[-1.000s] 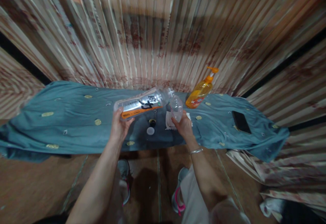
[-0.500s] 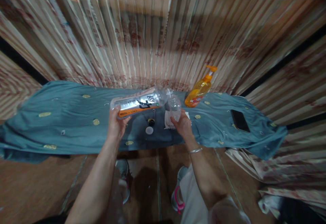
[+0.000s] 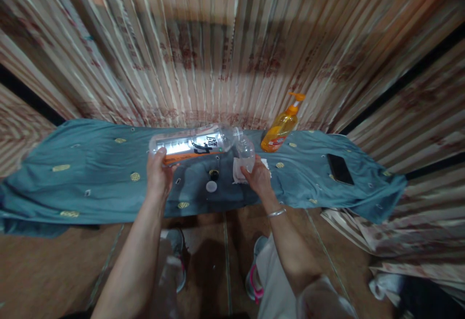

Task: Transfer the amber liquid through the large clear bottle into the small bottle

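The left hand (image 3: 159, 177) is curled round the base end of a large bottle (image 3: 192, 145), thumb on top, fingers closed on it. That bottle lies almost level in the air, its neck pointing right. The right hand (image 3: 260, 178) has thumb and fingers pinched on a small clear bottle (image 3: 246, 150), which leans with its top toward the large one. The two necks meet or nearly meet over the middle of the blue cloth (image 3: 109, 176); the clear plastic blurs together there, so I cannot tell whether they touch or whether liquid is passing.

The step in hand looks like pouring from one bottle into the other. Going on from here calls for keeping both mouths in line and tilting gently.

Near the middle lie a black cap (image 3: 214, 176) and a white cap (image 3: 211, 186). White paper (image 3: 238, 171) lies beneath the small bottle. Farther right are an orange pump bottle (image 3: 279, 134) and a phone (image 3: 340, 169).
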A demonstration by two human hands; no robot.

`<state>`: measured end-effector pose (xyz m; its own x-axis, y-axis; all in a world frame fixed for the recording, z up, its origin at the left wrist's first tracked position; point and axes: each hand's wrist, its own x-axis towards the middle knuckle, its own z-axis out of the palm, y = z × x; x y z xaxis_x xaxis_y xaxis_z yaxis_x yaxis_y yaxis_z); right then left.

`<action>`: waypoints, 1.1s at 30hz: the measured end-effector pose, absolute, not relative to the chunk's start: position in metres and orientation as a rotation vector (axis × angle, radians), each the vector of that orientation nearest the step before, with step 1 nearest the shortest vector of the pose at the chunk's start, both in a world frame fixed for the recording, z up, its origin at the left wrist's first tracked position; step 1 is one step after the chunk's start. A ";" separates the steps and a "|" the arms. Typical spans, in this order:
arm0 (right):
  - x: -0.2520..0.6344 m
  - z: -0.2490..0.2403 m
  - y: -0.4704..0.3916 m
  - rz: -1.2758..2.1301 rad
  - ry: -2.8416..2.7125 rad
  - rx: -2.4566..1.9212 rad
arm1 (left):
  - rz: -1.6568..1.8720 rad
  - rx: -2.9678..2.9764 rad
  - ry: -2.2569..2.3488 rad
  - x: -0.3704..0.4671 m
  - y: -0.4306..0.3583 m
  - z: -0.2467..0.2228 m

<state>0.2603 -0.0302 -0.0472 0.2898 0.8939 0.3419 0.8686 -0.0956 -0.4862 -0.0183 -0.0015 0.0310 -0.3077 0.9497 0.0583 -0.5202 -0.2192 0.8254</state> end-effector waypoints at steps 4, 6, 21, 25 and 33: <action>0.261 -0.046 -0.030 0.073 -1.570 -1.952 | 1.745 0.676 0.882 -0.018 0.003 0.032; 0.261 -0.047 -0.029 0.079 -1.572 -1.921 | 1.744 0.673 0.896 -0.017 0.005 0.033; 0.272 -0.053 -0.028 0.147 -1.611 -1.673 | 1.737 0.761 0.895 -0.024 0.024 0.033; 0.276 -0.051 -0.024 0.149 -1.597 -1.662 | 1.738 0.761 0.912 -0.024 0.028 0.035; 0.274 -0.044 -0.025 0.301 -1.554 -1.677 | 1.737 0.760 0.916 -0.020 0.024 0.033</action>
